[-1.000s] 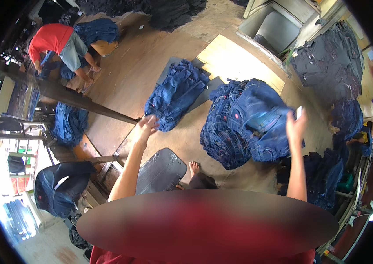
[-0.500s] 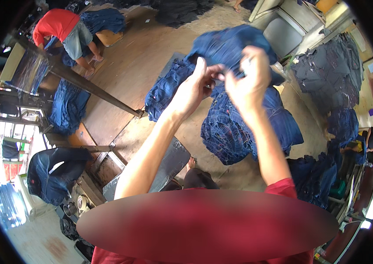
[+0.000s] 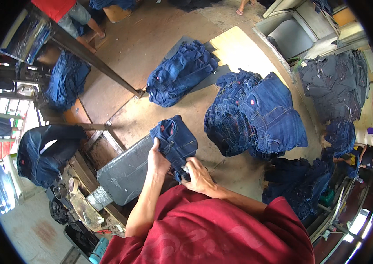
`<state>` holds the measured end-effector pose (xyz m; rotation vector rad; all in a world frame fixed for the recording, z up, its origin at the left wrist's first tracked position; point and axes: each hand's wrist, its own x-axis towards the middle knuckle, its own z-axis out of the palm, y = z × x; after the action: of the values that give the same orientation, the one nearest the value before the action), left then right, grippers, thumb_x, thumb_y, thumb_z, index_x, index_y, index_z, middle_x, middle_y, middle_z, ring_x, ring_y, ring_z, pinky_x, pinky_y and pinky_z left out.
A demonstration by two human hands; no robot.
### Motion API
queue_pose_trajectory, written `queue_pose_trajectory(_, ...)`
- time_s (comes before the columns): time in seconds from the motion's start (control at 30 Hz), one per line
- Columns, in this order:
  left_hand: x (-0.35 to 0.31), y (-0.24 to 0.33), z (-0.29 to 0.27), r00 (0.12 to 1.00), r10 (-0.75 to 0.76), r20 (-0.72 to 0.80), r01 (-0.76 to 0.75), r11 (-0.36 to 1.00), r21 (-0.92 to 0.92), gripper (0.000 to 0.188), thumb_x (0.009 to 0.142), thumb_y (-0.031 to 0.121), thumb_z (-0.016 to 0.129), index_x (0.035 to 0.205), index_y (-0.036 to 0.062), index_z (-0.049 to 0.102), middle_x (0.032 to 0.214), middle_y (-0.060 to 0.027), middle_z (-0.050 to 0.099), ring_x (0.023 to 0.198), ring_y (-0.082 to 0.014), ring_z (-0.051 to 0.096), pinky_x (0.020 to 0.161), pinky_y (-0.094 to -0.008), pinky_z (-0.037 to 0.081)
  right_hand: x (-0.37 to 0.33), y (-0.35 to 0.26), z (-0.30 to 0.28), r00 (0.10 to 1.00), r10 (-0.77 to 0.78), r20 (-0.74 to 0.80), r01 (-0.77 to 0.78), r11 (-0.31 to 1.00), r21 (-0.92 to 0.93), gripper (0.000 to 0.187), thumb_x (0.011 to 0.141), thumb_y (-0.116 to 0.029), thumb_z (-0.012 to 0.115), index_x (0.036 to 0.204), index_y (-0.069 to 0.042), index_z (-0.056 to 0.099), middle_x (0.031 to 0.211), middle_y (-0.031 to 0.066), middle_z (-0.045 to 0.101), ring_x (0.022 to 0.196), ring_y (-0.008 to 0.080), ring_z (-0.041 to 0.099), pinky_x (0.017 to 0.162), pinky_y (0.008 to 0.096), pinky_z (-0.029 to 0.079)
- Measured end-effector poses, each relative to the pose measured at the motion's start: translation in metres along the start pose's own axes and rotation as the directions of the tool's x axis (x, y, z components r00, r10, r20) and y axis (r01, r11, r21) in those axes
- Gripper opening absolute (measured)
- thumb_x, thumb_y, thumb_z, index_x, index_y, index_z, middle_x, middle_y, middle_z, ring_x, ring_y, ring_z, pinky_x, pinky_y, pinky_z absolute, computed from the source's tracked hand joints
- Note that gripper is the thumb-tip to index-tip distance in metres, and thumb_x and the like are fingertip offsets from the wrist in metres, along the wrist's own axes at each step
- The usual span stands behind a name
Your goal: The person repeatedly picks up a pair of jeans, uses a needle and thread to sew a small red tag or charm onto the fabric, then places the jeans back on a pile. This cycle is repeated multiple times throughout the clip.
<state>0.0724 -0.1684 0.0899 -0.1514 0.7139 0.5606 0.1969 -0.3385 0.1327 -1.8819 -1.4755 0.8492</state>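
In front of my chest I hold a folded pair of dark blue jeans point(image 3: 178, 140), its waistband end turned upward. My left hand point(image 3: 158, 162) is closed on the jeans' left edge, thumb on top. My right hand point(image 3: 200, 177) is closed at their lower end, near my shirt. Something small, dark and partly shiny shows at its fingers, too hidden to name. Beyond my right hand lies a big heap of jeans point(image 3: 272, 116) with stitching and red round tags. Farther off, to the left of that heap, is another pile of jeans point(image 3: 180, 72).
A dark bench point(image 3: 125, 171) stands at my left, with tape rolls point(image 3: 73, 185) beside it. A slanting metal pole point(image 3: 103, 64) rises beyond. Dark cloth point(image 3: 336, 81) is stacked at the right. A person in a red top point(image 3: 54, 8) stands far left; another person's foot point(image 3: 240, 12) shows at the back.
Both hands have come down and back toward my chest from above the heap. The blurred denim over the heap has gone from there, and the folded jeans are now between my hands.
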Motion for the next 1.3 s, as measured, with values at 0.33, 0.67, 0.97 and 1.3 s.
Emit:
queue_pose_trajectory(0.33,-0.147,0.121,-0.094,0.854,0.367,-0.369,-0.287,0.923,0.256,0.047,0.112,0.044,0.061,0.140,0.0074,0.072,0.138,-0.0112,0.076,0.128,-0.0320,0.070,0.117,-0.0565,0.050,0.029,-0.080,0.039,0.873,-0.263,0.412,0.020,0.862,0.507,0.048,0.103,-0.043,0.076,0.112,0.000,0.057,0.107,0.0216,0.068,0.098,0.0431,0.075,0.080,0.0517,0.060)
queue_pose_trajectory(0.67,-0.203,0.162,-0.156,0.617,0.536,-0.576,-0.274,0.833,0.481,0.046,0.106,0.030,0.074,0.146,0.0088,0.066,0.137,-0.0126,0.074,0.127,-0.0320,0.069,0.113,-0.0467,0.052,0.048,0.069,-0.030,0.879,0.426,-0.214,-0.260,0.806,0.532,0.049,0.119,-0.050,0.043,0.111,-0.005,0.060,0.104,0.0078,0.069,0.093,0.0178,0.068,0.080,0.0336,0.058)
queue_pose_trajectory(0.97,-0.139,0.085,-0.030,0.529,0.372,0.762,-0.201,-0.818,0.539,0.035,0.091,0.005,0.079,0.124,0.0082,0.073,0.143,-0.0156,0.067,0.135,-0.0367,0.062,0.118,-0.0561,0.045,0.145,0.161,-0.004,0.305,0.783,0.542,-0.466,-0.374,0.802,0.093,0.089,-0.067,0.084,0.137,0.005,0.050,0.114,0.0228,0.068,0.109,0.0365,0.069,0.092,0.0568,0.060)
queue_pose_trajectory(1.3,-0.037,-0.005,-0.013,0.791,-0.008,0.611,-0.299,-0.877,0.375,0.084,0.098,0.058,0.071,0.166,0.0163,0.047,0.179,-0.0116,0.034,0.168,-0.0348,0.022,0.133,-0.0696,0.012,0.129,0.181,-0.026,0.473,0.781,0.408,-0.322,-0.277,0.905,0.032,0.101,-0.039,0.081,0.108,-0.009,0.072,0.101,0.0106,0.075,0.088,0.0263,0.074,0.080,0.0434,0.063)
